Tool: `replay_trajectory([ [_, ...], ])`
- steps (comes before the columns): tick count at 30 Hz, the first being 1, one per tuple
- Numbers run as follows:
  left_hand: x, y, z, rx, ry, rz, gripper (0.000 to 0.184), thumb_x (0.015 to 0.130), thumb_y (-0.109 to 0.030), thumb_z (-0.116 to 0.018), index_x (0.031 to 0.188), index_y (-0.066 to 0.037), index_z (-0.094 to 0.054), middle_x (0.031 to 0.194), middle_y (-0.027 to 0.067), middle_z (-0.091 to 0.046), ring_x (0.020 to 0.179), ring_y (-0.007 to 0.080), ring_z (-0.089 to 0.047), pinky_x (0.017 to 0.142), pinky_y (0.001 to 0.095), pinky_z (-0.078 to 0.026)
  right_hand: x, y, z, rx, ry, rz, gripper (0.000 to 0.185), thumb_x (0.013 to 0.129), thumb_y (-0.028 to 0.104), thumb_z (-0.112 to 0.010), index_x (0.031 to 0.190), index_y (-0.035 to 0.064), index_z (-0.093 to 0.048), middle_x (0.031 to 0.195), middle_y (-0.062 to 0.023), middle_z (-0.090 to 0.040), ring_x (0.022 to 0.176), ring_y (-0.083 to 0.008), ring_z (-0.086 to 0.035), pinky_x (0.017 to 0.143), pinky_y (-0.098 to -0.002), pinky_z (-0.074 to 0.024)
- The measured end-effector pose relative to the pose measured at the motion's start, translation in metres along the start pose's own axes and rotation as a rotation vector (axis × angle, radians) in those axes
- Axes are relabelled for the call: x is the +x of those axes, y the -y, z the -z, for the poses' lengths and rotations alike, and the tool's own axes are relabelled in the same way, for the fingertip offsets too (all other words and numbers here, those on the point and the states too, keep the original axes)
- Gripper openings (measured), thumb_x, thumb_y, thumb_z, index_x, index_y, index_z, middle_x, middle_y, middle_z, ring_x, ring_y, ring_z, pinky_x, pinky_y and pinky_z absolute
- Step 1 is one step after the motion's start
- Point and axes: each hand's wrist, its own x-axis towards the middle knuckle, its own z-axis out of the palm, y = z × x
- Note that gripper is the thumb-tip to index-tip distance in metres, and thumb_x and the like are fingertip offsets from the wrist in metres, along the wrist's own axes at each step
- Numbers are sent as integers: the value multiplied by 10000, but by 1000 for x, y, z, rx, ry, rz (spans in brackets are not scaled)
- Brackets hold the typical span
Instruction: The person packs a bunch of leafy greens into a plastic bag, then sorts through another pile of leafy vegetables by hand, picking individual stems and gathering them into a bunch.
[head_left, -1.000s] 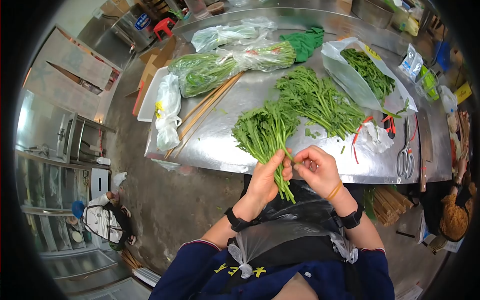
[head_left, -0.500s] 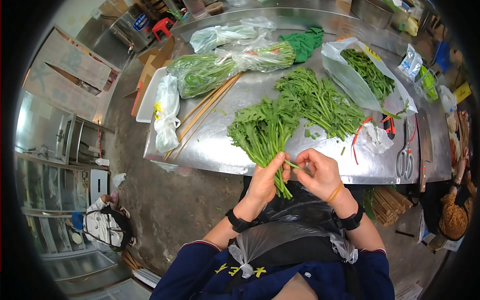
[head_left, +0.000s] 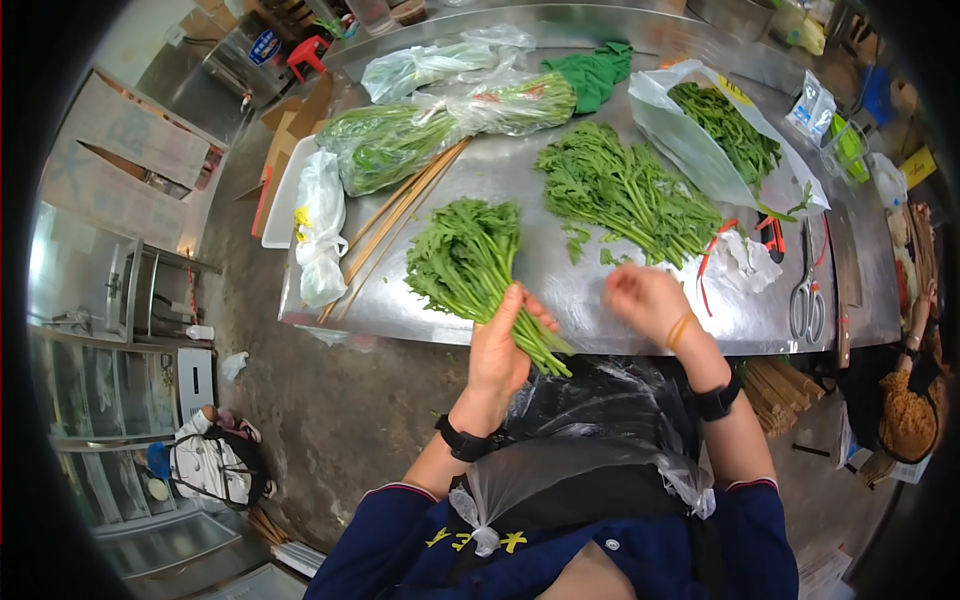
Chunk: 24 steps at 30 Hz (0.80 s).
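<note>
My left hand [head_left: 503, 345] is closed around the stems of a bunch of leafy greens [head_left: 468, 255], which look like chrysanthemum greens. The leaves point up and left over the steel table, and the cut ends stick out below my fingers. My right hand [head_left: 648, 305], with a rubber band [head_left: 680, 330] on its wrist, hovers at the table's front edge, apart from the bunch. Its fingers are curled and smeared by motion, so I cannot see whether they hold anything. Just beyond it lies a loose pile of the same greens [head_left: 630, 190].
On the steel table [head_left: 420, 300] lie bagged greens [head_left: 390, 145], thin sticks [head_left: 400, 215], a white plastic bag [head_left: 320, 230], an open bag of greens [head_left: 725, 140], scissors [head_left: 806, 305], a knife [head_left: 846, 270] and crumpled paper [head_left: 750, 265]. Other people [head_left: 215, 460] are at the left and far right.
My right hand has let go of the stem at the bunch and drawn away to the right. My left hand has moved left with the bunch, now tilted further left.
</note>
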Motion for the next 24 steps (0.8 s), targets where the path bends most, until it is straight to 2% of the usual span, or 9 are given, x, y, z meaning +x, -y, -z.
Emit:
replay_trajectory([
  [3, 3, 2, 3, -68, 19, -1, 166, 879, -258, -519, 853, -98, -479, 697, -9, -429, 654, 112, -429, 612, 278, -386, 30, -1, 10, -317, -391, -9, 129, 749, 185, -573, 815, 79, -602, 753, -93, -602, 679, -263, -592, 602, -363, -461],
  [8, -2, 1, -1, -25, -15, 11, 155, 885, -239, -506, 846, -91, -481, 730, 8, -473, 680, 131, -471, 696, 335, -458, 55, -18, 14, -689, -321, -188, 168, 737, 225, -593, 854, 116, -645, 828, -91, -614, 754, -283, -587, 680, -386, -454],
  [11, -4, -2, -7, 49, -87, -7, 153, 886, -232, -502, 842, -87, -483, 757, 21, -496, 702, 141, -495, 757, 377, -474, 54, -17, 30, -467, -324, -197, 173, 749, 236, -585, 806, 90, -659, 831, -109, -612, 761, -267, -598, 672, -369, -459],
  [13, -1, 2, -1, 29, -68, -24, 150, 886, -229, -502, 845, -86, -482, 750, 19, -485, 684, 131, -480, 727, 357, -468, 56, -29, 42, -25, -498, -14, 213, 767, 238, -610, 869, 55, -652, 791, -69, -624, 724, -199, -600, 649, -307, -457],
  [14, 0, 3, 2, 11, -51, -44, 148, 887, -226, -502, 848, -84, -481, 743, 16, -473, 666, 122, -465, 697, 337, -462, 55, -26, 43, -27, -499, -15, 213, 767, 238, -610, 869, 55, -652, 791, -69, -624, 724, -199, -600, 649, -307, -457],
  [16, 1, 4, 4, -24, -48, -31, 144, 887, -221, -502, 851, -84, -480, 735, 13, -460, 647, 113, -445, 658, 313, -440, 48, -22, 50, 479, -495, -114, 248, 784, 232, -627, 906, 17, -636, 752, -17, -612, 650, -115, -547, 585, -236, -426],
  [17, 2, 5, 4, -54, -45, -20, 140, 887, -217, -502, 853, -83, -479, 726, 9, -446, 628, 104, -424, 620, 289, -418, 42, -15, 57, 547, -320, -221, 249, 794, 214, -623, 943, 14, -616, 743, 17, -590, 606, -60, -487, 536, -188, -379],
  [20, 2, 6, 0, -76, -46, 34, 128, 887, -209, -501, 858, -87, -477, 711, 3, -422, 609, 96, -393, 571, 260, -364, 29, 3, 55, 815, -236, -259, 252, 785, 197, -627, 982, 42, -595, 731, 17, -592, 579, -37, -459, 513, -173, -344],
  [24, -1, 7, -7, -69, -38, 42, 112, 879, -195, -515, 857, -91, -477, 716, 9, -435, 605, 98, -399, 560, 260, -361, 18, 14, 36, 804, -104, -177, 267, 762, 153, -648, 988, 44, -557, 744, 10, -602, 589, -42, -476, 507, -169, -350],
])
